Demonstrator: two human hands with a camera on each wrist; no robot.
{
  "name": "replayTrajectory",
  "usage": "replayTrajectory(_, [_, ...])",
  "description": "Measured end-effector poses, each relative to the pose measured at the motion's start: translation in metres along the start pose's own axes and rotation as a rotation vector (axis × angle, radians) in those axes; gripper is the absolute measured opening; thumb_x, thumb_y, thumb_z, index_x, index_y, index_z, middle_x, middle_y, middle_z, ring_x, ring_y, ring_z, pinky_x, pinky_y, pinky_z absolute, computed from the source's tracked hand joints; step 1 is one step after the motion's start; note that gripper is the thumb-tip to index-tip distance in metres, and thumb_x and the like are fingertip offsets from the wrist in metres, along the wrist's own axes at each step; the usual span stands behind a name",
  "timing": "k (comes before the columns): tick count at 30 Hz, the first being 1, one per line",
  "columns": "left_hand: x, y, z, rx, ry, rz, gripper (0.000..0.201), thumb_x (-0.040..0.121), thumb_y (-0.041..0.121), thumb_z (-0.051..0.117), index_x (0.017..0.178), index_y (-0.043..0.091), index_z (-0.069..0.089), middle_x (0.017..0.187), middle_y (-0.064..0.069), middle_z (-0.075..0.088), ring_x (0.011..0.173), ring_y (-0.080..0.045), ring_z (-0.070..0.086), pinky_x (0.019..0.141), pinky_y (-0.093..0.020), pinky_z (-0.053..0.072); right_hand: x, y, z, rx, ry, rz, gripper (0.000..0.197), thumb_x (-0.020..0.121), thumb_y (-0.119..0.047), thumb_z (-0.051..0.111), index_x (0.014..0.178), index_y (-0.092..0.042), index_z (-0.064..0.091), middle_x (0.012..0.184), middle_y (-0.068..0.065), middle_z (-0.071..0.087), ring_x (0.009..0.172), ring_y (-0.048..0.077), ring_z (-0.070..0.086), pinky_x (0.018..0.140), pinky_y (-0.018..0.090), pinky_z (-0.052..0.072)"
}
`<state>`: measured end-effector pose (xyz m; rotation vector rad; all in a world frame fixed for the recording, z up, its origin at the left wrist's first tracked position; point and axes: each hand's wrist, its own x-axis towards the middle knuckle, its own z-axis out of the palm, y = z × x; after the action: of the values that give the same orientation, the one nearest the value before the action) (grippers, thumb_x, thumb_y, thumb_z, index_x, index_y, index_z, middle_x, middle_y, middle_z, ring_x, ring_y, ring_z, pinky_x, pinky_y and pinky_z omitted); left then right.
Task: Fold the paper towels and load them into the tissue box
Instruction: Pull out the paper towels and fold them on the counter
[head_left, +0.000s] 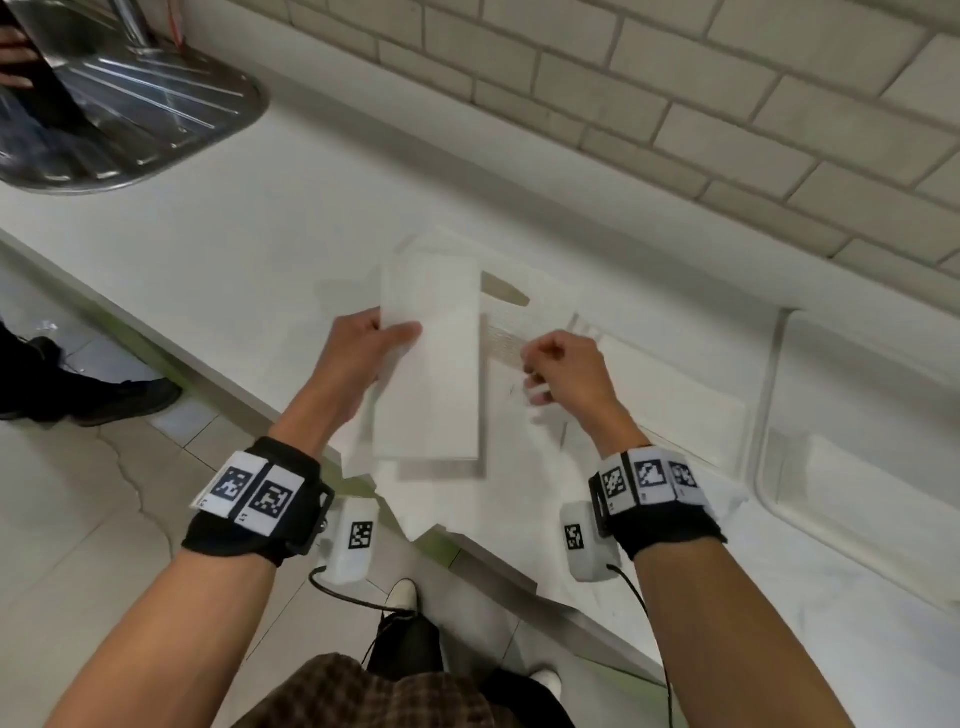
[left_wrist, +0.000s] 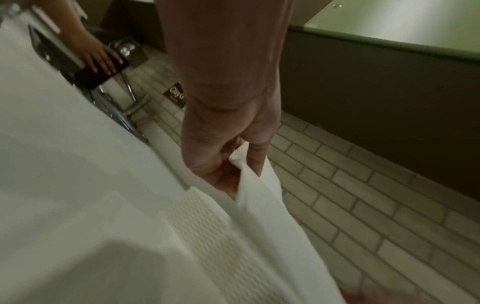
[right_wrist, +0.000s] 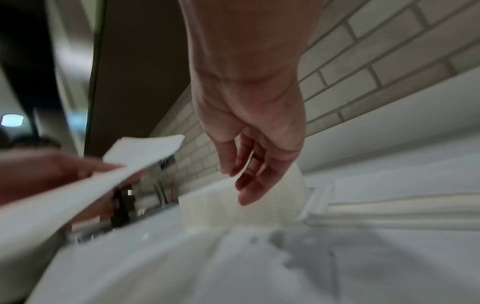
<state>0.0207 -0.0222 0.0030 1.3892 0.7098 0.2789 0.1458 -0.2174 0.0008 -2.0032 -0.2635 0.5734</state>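
My left hand (head_left: 363, 348) pinches a long folded white paper towel (head_left: 431, 374) by its left edge and holds it above the counter. The left wrist view shows thumb and fingers (left_wrist: 249, 148) clamped on the towel's edge (left_wrist: 259, 205). A white tissue box (head_left: 545, 299) with an oval slot lies on the counter just beyond, partly covered by the towel. To the right of the towel my right hand (head_left: 561, 369) hovers; in the right wrist view its fingers (right_wrist: 249, 174) hang relaxed and hold nothing. A textured white sheet (right_wrist: 262, 207) stands below them.
More flat white paper towels (head_left: 675, 405) lie on the counter to the right, and loose sheets (head_left: 467, 499) reach its front edge. A steel sink drainboard (head_left: 130, 114) is at the far left. Another person's shoe (head_left: 119, 400) is on the floor; a brick wall (head_left: 675, 104) is behind.
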Motion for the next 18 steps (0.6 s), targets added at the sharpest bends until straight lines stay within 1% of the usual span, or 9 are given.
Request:
replayTrajectory(2, [0.004, 0.0, -0.017, 0.025, 0.082, 0.004, 0.004, 0.08, 0.014, 0.072, 0.076, 0.014, 0.071, 0.081, -0.007, 0.071, 0.074, -0.025, 0.065, 0.073, -0.037, 0.05, 0.004, 0.023, 0.007, -0.271, 0.041, 0.004, 0.005, 0.088, -0.013, 0.064, 0.086, -0.014, 0.068, 0.085, 0.002, 0.069, 0.079, 0.02, 0.068, 0.074, 0.041, 0.061])
replayTrajectory(3, [0.005, 0.0, -0.024, 0.029, 0.116, 0.002, 0.006, 0.081, 0.011, 0.07, 0.075, 0.014, 0.07, 0.078, -0.006, 0.07, 0.07, -0.024, 0.063, 0.069, -0.034, 0.05, 0.005, 0.031, 0.012, -0.358, 0.04, 0.017, 0.004, 0.087, -0.015, 0.065, 0.086, -0.016, 0.069, 0.084, -0.001, 0.068, 0.083, 0.021, 0.068, 0.078, 0.04, 0.059])
replayTrajectory(5, [0.005, -0.001, -0.034, 0.017, 0.161, 0.0, 0.004, 0.08, 0.008, 0.068, 0.077, 0.011, 0.069, 0.079, -0.006, 0.068, 0.07, -0.024, 0.062, 0.067, -0.031, 0.049, 0.007, 0.039, 0.022, -0.423, 0.047, 0.028, 0.008, 0.086, -0.019, 0.065, 0.091, -0.015, 0.069, 0.089, 0.0, 0.068, 0.092, 0.024, 0.067, 0.081, 0.035, 0.055])
replayTrajectory(7, [0.004, -0.004, -0.038, -0.001, 0.186, -0.014, 0.005, 0.079, 0.005, 0.065, 0.079, 0.009, 0.068, 0.079, -0.007, 0.067, 0.069, -0.024, 0.061, 0.066, -0.03, 0.048, 0.009, 0.04, 0.034, -0.482, 0.046, 0.009, 0.021, 0.087, -0.022, 0.062, 0.105, -0.012, 0.067, 0.106, 0.006, 0.069, 0.103, 0.026, 0.064, 0.085, 0.033, 0.051])
replayTrajectory(9, [0.002, -0.006, -0.037, -0.003, 0.175, -0.034, 0.009, 0.08, 0.004, 0.064, 0.077, 0.011, 0.069, 0.077, -0.004, 0.068, 0.063, -0.02, 0.062, 0.062, -0.026, 0.049, 0.009, 0.038, 0.047, -0.582, 0.033, -0.001, 0.04, 0.09, -0.032, 0.059, 0.122, -0.008, 0.059, 0.124, 0.01, 0.062, 0.115, 0.029, 0.057, 0.092, 0.035, 0.045])
replayTrajectory(11, [0.001, -0.009, -0.034, 0.001, 0.141, -0.046, 0.011, 0.081, 0.004, 0.064, 0.077, 0.012, 0.07, 0.075, -0.003, 0.069, 0.061, -0.017, 0.063, 0.059, -0.025, 0.05, 0.011, 0.04, 0.059, -0.67, 0.048, 0.011, 0.056, 0.09, -0.042, 0.06, 0.13, -0.004, 0.05, 0.133, 0.012, 0.053, 0.123, 0.03, 0.049, 0.097, 0.038, 0.042])
replayTrajectory(13, [0.0, -0.012, -0.031, 0.009, 0.115, -0.059, 0.01, 0.081, 0.004, 0.064, 0.077, 0.012, 0.07, 0.072, -0.001, 0.07, 0.06, -0.018, 0.063, 0.057, -0.024, 0.049, 0.015, 0.045, 0.066, -0.711, 0.071, 0.037, 0.063, 0.086, -0.044, 0.064, 0.132, -0.003, 0.047, 0.136, 0.011, 0.047, 0.125, 0.031, 0.044, 0.099, 0.041, 0.042])
replayTrajectory(15, [0.0, -0.014, -0.028, 0.014, 0.097, -0.075, 0.01, 0.08, 0.004, 0.064, 0.075, 0.011, 0.069, 0.069, -0.001, 0.069, 0.059, -0.02, 0.062, 0.057, -0.024, 0.048, 0.018, 0.051, 0.069, -0.651, 0.094, 0.045, 0.057, 0.083, -0.041, 0.069, 0.126, -0.007, 0.052, 0.133, 0.01, 0.045, 0.122, 0.029, 0.044, 0.098, 0.041, 0.043])
replayTrajectory(18, [0.002, -0.016, -0.024, -0.026, 0.065, -0.088, 0.011, 0.083, 0.008, 0.065, 0.074, 0.012, 0.07, 0.072, -0.003, 0.068, 0.062, -0.021, 0.062, 0.059, -0.026, 0.047, 0.02, 0.053, 0.068, -0.555, 0.115, 0.01, 0.031, 0.083, -0.026, 0.07, 0.108, -0.012, 0.058, 0.122, 0.008, 0.052, 0.115, 0.027, 0.049, 0.093, 0.039, 0.044])
